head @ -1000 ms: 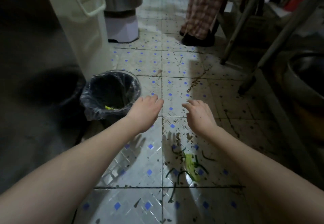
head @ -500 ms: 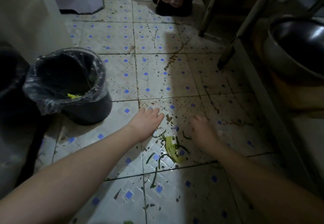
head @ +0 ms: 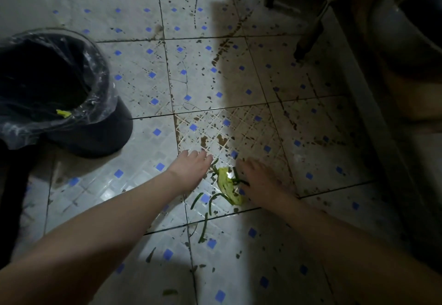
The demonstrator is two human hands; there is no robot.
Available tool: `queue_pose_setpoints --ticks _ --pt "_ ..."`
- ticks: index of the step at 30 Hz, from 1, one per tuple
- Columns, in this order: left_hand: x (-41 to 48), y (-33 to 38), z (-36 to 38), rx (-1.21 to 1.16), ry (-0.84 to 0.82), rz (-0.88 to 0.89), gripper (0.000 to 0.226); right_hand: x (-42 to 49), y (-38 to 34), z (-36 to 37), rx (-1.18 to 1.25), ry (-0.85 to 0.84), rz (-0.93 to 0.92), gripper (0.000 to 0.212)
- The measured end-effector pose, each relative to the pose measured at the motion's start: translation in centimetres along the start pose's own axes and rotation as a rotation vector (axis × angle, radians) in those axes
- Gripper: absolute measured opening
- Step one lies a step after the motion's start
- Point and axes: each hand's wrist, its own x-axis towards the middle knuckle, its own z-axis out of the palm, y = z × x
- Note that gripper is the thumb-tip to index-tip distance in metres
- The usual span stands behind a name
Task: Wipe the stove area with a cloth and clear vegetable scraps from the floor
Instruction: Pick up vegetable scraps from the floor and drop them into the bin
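Observation:
A pale yellow-green vegetable leaf [head: 227, 185] lies on the tiled floor with several thin dark green strips [head: 210, 203] scattered around it. My left hand [head: 191, 171] is spread flat just left of the leaf, fingers apart, holding nothing. My right hand [head: 259, 180] reaches down at the leaf's right side, in shadow, its fingertips at the scraps; whether it grips any is unclear. A black bin [head: 95, 135] lined with a clear bag stands at the left, a yellow scrap [head: 63, 113] inside it.
The white floor tiles [head: 148, 70] with blue squares are stained brown. Metal legs [head: 313, 29] of a stand rise at the upper right. A large dark metal pot [head: 411, 18] sits at the right edge beside a low ledge.
The view has tilted down and closer to the floor. Both hands have dropped to the scraps, the left on the leaf's left, the right on its right.

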Motion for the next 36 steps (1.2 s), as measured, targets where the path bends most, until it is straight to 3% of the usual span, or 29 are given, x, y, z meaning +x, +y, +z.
queue_pose_setpoints --ticks 6,12,17,25,30,36 --pt "0.4 0.3 1.3 -0.018 0.038 0.024 0.059 0.5 -0.3 0.7 0.020 0.034 -0.028 0.058" --pt "0.9 -0.6 2.0 -0.083 0.090 -0.006 0.048 0.4 -0.7 1.2 0.107 0.091 -0.092 0.039" --pt "0.9 -1.2 2.6 -0.127 0.131 -0.034 0.042 0.5 -1.1 2.0 0.094 0.095 -0.132 0.036" --pt "0.9 -0.9 2.5 -0.169 0.178 -0.010 0.033 0.6 0.1 0.9 0.205 0.095 -0.098 0.026" --pt "1.1 0.0 2.2 -0.152 0.194 0.013 0.034 0.3 1.1 -1.8 0.296 0.183 0.012 0.016" --pt "1.6 1.5 1.8 -0.162 0.095 -0.035 0.044 -0.2 2.2 -3.2 0.262 0.240 0.066 0.021"
